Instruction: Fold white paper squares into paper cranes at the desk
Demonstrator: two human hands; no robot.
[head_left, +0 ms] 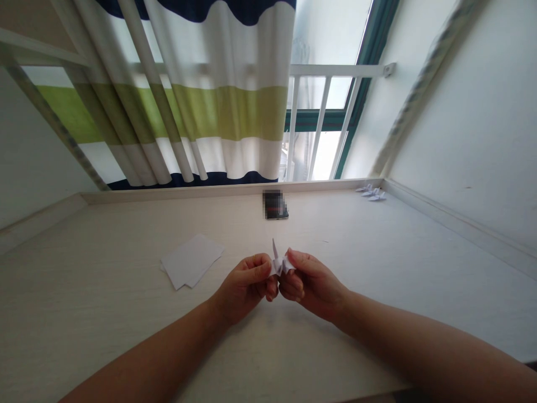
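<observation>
A small white origami paper crane (280, 265) is held up between both hands, above the tabletop. Its thin pointed end sticks upward. My left hand (247, 280) pinches its left side between thumb and fingers. On the opposite side, my right hand (312, 274) grips the folded paper the same way, thumb on top. The fingertips partly cover the crane's lower part.
White paper sheets (193, 262) lie stacked unevenly on the pale table (104, 313), left of the hands. A dark phone-like object (274, 206), partly pixelated, lies near the back edge. Several folded white paper pieces (372, 193) sit in the far right corner. Behind hangs a striped curtain (235, 112).
</observation>
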